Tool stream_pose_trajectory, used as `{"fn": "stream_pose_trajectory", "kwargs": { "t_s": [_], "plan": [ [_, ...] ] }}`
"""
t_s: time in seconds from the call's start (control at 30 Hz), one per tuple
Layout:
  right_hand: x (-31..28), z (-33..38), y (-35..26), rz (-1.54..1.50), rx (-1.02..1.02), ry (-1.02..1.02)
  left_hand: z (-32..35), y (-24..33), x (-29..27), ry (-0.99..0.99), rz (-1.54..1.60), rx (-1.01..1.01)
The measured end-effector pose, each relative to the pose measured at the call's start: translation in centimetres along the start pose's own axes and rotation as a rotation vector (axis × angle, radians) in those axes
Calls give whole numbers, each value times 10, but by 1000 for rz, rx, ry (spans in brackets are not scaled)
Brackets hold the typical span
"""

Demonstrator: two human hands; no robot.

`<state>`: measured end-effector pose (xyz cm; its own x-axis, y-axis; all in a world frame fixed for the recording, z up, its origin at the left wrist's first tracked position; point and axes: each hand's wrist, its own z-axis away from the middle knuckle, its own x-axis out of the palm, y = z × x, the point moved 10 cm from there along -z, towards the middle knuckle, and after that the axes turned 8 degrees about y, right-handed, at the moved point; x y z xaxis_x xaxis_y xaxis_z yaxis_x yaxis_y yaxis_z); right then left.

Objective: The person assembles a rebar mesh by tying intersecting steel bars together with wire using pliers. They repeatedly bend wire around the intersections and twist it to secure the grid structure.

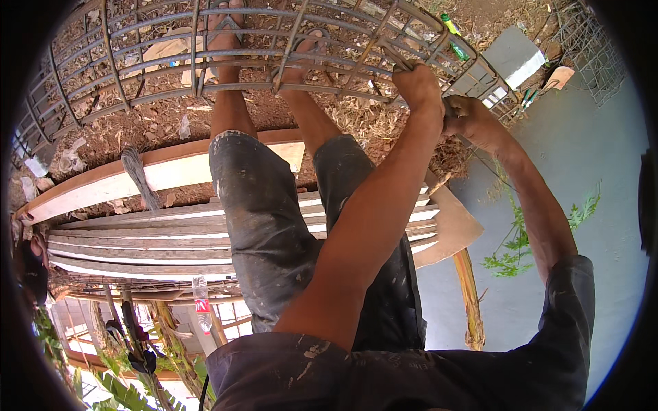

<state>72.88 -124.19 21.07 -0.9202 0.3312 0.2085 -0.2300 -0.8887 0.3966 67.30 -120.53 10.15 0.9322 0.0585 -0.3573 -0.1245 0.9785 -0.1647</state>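
Observation:
A long cage of steel rebar [247, 51], bars crossed by bent hoops, spans the top of the view. My left hand [419, 88] is a fist at the cage's near right side, closed round a brownish metal rod [395, 57] whose end sticks out toward the bars. Just right of it, my right hand [474, 125] is also closed, with the wrist bent. A dark piece shows at its fingers, mostly hidden by them, so its kind is unclear. The two hands are close together.
Long boards [137, 243] are stacked near my legs, with a bundle of thin wire [140, 179] on a separate plank [181, 173]. A grey block [514, 58] and wire mesh [593, 51] lie at the far right. A grey wall [582, 151] stands right; a plastic bottle [201, 305] is lower left.

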Motion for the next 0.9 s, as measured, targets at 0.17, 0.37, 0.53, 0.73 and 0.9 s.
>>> {"fn": "stream_pose_trajectory", "kwargs": {
  "t_s": [0.17, 0.37, 0.53, 0.73, 0.9],
  "plan": [
    [-24, -10, -4, 346, -142, 327, 11, 28, 0, 95, -304, 248],
    [125, -19, -2, -989, -144, -340, 80, 135, -16, -131, -1039, 869],
    [111, -22, -14, -690, -304, -106, 38, 150, -15, -61, -1263, 1222],
    [124, -25, -19, -1014, -501, -256, 35, 246, -5, -221, -1252, 1626],
    [224, -11, 16, -1197, -465, -218, 83, 218, -25, -517, -1085, 1035]
  ]
}}
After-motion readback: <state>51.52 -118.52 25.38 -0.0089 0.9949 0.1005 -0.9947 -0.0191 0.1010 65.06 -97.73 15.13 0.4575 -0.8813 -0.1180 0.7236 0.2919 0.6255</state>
